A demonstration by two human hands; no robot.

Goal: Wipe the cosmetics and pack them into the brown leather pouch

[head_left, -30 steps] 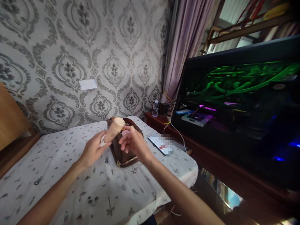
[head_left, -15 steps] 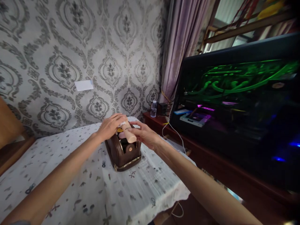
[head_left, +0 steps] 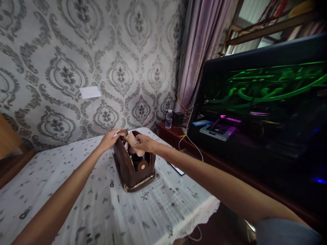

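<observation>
A brown leather toiletry bag (head_left: 124,163) with a gold zip stands unzipped on the patterned white tablecloth (head_left: 102,204). My right hand (head_left: 146,143) grips a beige cosmetic tube (head_left: 133,141), which lies tilted over the bag's opening. My left hand (head_left: 109,140) is at the far left rim of the bag, its fingers curled over the edge. Several small items show inside the bag, mostly too dark to name.
A phone (head_left: 176,169) lies on the cloth, partly behind my right forearm. On the dark red desk to the right stand a clear bottle (head_left: 169,119) and a large computer case (head_left: 255,112) with green lights. White cables (head_left: 196,148) hang off the desk.
My left hand has left the beige tube and moved to the bag's left rim. My right hand has closed around the tube above the opening. The phone has come into view.
</observation>
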